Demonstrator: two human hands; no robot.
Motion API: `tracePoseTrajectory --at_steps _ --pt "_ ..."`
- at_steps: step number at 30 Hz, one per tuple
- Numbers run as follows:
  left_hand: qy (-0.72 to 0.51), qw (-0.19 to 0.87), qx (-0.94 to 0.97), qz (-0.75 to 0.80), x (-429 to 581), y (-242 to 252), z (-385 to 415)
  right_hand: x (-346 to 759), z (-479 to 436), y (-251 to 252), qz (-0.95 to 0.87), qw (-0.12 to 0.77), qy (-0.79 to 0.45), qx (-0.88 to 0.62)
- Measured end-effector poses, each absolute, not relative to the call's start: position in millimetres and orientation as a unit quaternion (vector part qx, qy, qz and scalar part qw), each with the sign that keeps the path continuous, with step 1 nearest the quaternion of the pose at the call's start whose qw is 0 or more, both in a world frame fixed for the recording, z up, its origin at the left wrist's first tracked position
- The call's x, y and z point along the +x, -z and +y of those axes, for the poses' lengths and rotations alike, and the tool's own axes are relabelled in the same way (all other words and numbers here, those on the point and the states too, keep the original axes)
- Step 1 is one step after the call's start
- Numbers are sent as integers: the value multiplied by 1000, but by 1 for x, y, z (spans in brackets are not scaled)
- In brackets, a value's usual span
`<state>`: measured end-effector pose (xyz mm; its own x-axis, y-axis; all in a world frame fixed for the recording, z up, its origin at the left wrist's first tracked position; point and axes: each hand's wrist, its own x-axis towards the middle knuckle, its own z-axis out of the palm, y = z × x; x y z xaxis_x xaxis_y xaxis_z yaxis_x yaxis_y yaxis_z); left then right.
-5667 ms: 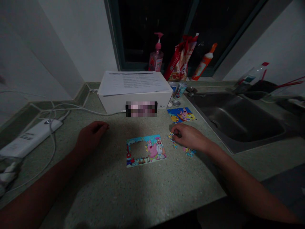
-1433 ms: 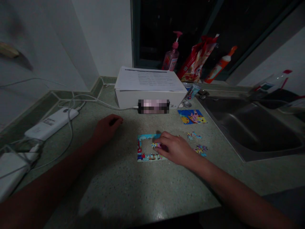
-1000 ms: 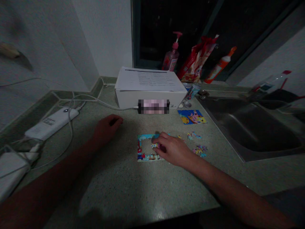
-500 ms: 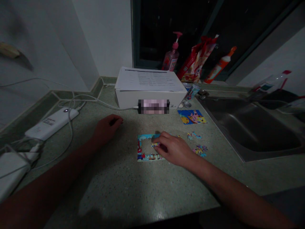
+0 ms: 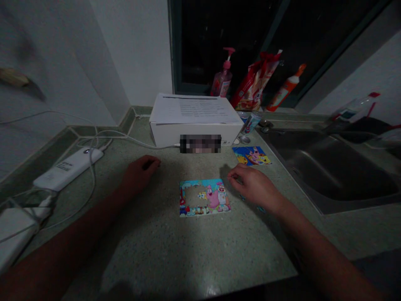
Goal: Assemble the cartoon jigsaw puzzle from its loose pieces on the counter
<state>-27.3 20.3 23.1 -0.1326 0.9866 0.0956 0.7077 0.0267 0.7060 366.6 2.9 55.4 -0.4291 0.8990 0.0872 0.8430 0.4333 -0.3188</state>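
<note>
Left hand: the left hand (image 5: 139, 175) rests on the speckled green bench (image 5: 163, 255), just in front of the white cardboard box (image 5: 169, 136), with its fingers (image 5: 150, 164) loosely curled and holding nothing.

Right hand: the right hand (image 5: 254, 187) sits just beside the right edge of the jigsaw puzzle (image 5: 203, 197). Its fingers (image 5: 234, 175) are relaxed and slightly curled, with nothing visible between them.

Puzzle: it lies flat on the bench between the two hands, with a cartoon starfish and a figure in white at its right side. A gap remains in its upper left part. A few loose puzzle pieces (image 5: 242, 197) lie under the right hand, too shadowed to count.

Picture card: a printed cartoon card (image 5: 251, 156) lies flat beyond the right hand, near the sink.

Box: it is closed, with printed sheets (image 5: 194, 108) stacked on its lid and a blurred patch on its front.

Window ledge: a pump bottle (image 5: 222, 79) holds pink liquid. Beside it lean a red-and-white plastic bag (image 5: 254, 79) and an orange-capped squeeze bottle (image 5: 283, 92).

Sink: the steel sink (image 5: 326, 171) sits right of the bench, its dim basin showing only bare metal. A drink can (image 5: 251, 122) stands near its back corner, and a clear plastic bottle (image 5: 354, 109) stands beyond it.
</note>
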Motion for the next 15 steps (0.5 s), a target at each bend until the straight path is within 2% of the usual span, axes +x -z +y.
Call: tracePoseTrajectory --at_steps 8,15 --pt "-313 218 615 690 -29 -22 21 413 20 -62 -818 123 -94 -554" --pt "-317 216 620 685 -28 -25 20 470 38 -56 -799 71 -140 -581"
